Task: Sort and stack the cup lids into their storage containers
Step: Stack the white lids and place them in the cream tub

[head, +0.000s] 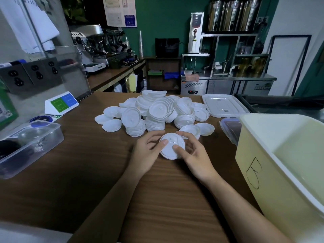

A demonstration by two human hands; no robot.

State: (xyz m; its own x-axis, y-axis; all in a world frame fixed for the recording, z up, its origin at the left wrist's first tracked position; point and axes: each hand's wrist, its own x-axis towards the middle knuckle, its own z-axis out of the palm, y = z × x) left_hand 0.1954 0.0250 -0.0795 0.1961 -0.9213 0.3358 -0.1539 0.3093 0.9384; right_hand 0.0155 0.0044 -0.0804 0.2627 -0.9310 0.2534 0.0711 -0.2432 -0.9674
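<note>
Both hands meet over the wooden desk [87,172], holding a small stack of white cup lids [171,148] between them just above its surface. The left hand [147,151] grips the stack from its left edge, thumb laid across the top lid and fingers curled behind the far rim; the right hand [192,155] grips the right edge, thumb pressing on the lid's top near the centre and fingers wrapped round the far side. Just beyond the hands lies a loose heap of white lids [154,113], some in short leaning stacks, others scattered singly to the left and right. A large pale yellow container [254,163] stands open at the right, near the right forearm, and a flat white container lid [224,105] rests behind it. A clear plastic box [31,142] sits at the desk's left side, well apart from the hands.
</note>
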